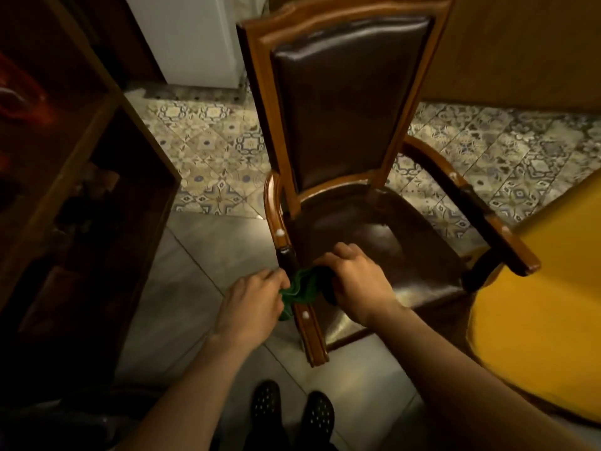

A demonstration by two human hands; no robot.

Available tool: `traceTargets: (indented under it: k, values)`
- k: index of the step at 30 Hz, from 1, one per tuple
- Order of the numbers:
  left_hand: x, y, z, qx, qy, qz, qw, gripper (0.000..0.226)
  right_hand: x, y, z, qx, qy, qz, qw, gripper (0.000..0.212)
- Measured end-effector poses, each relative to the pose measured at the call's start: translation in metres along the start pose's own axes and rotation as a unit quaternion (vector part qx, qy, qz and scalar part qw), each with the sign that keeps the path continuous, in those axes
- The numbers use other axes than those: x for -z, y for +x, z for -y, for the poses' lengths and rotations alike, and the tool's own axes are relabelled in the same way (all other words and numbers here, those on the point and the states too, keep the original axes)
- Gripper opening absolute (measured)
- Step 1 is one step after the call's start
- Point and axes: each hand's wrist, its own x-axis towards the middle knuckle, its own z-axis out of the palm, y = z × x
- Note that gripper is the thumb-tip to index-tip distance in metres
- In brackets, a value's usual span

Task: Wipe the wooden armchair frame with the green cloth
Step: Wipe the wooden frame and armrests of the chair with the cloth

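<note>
A wooden armchair with a dark leather seat and back stands in front of me, facing me. The green cloth is draped over the chair's left armrest, near its padded middle. My left hand grips the cloth on the outer side of the armrest. My right hand holds the cloth on the inner side, over the seat edge. Part of the cloth is hidden under both hands. The right armrest is untouched.
A dark wooden shelf unit stands close on the left. A yellow rounded surface fills the right side, near the right armrest. A white appliance stands behind the chair. The floor is tiled; my feet are below the armrest.
</note>
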Motion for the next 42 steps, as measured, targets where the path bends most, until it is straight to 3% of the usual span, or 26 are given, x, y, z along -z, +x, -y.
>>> traceTargets:
  k: [8, 10, 14, 17, 21, 28, 33, 37, 42]
  values:
    - [-0.064, 0.004, 0.017, -0.054, -0.049, 0.011, 0.997, 0.025, -0.080, -0.006, -0.006, 0.032, 0.087, 0.037, 0.995, 0.041]
    - [-0.068, 0.009, 0.027, -0.053, -0.081, 0.011, 0.995, 0.026, -0.095, -0.009, -0.011, 0.038, 0.106, 0.058, 0.992, 0.048]
    - [-0.075, 0.033, 0.050, -0.070, -0.066, -0.008, 0.995, 0.045, -0.130, -0.020, -0.015, 0.073, 0.056, 0.070, 0.993, 0.060]
    - [-0.089, 0.059, 0.053, -0.146, -0.022, 0.046, 0.988, 0.056, -0.147, -0.023, -0.013, 0.086, 0.021, 0.024, 0.996, 0.065]
    - [-0.116, 0.076, 0.059, -0.187, 0.012, 0.099, 0.977, 0.062, -0.157, -0.032, -0.015, 0.101, 0.034, -0.007, 0.994, 0.052]
    - [-0.136, 0.073, 0.062, -0.194, -0.035, 0.052, 0.979, 0.056, -0.163, -0.084, -0.032, 0.136, -0.001, -0.050, 0.989, 0.040]
    - [-0.138, 0.073, 0.062, -0.180, -0.065, 0.045, 0.980, 0.056, -0.159, -0.086, -0.029, 0.163, -0.041, -0.040, 0.985, 0.039]
    - [-0.139, 0.073, 0.062, -0.184, -0.076, 0.036, 0.979, 0.055, -0.152, -0.040, -0.019, 0.106, 0.005, -0.032, 0.994, 0.059]
    - [-0.137, 0.074, 0.063, -0.181, -0.087, 0.045, 0.979, 0.055, -0.148, -0.010, -0.015, 0.074, 0.053, -0.011, 0.996, 0.050]
